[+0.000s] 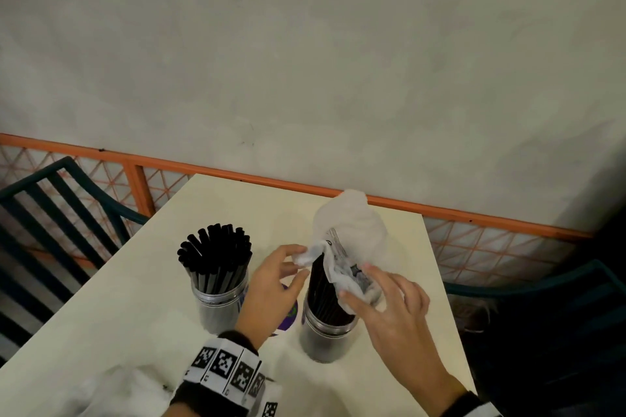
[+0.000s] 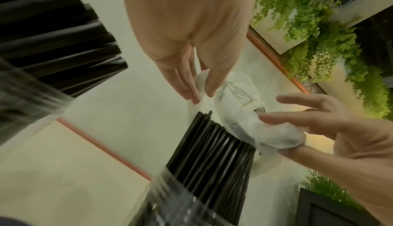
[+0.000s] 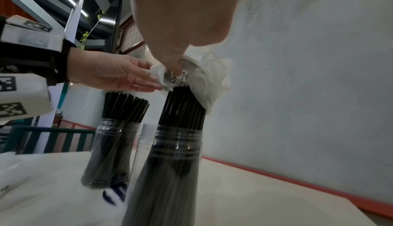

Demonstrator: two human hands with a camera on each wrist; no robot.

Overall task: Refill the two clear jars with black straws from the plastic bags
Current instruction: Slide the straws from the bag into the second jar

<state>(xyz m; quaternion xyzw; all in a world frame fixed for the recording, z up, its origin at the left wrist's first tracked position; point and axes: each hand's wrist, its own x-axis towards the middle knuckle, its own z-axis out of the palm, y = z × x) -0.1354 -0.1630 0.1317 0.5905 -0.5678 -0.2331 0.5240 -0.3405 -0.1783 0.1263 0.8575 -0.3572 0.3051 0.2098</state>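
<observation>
Two clear jars stand on the cream table [image 1: 111, 308]. The left jar [image 1: 218, 305] holds a spread bunch of black straws [image 1: 216, 257]. The right jar [image 1: 325, 335] holds a tight bundle of straws [image 1: 321, 288] whose tops are partly under a crumpled white plastic bag [image 1: 352, 234]. My left hand [image 1: 298, 264] pinches the bag's left edge between thumb and nearly straight fingers [image 2: 187, 88]. My right hand [image 1: 359, 284] grips the bag's bunched lower part between thumb and index finger [image 2: 276, 117]. In the right wrist view the bag [image 3: 204, 78] sits on the straw tops [image 3: 182, 105].
Another limp plastic bag [image 1: 115, 389] lies at the table's near left. A purple-printed round object [image 1: 288, 316] lies between the jars. Dark green chairs stand left [image 1: 50, 213] and right [image 1: 542, 291]. An orange railing [image 1: 237, 176] runs behind the table along the wall.
</observation>
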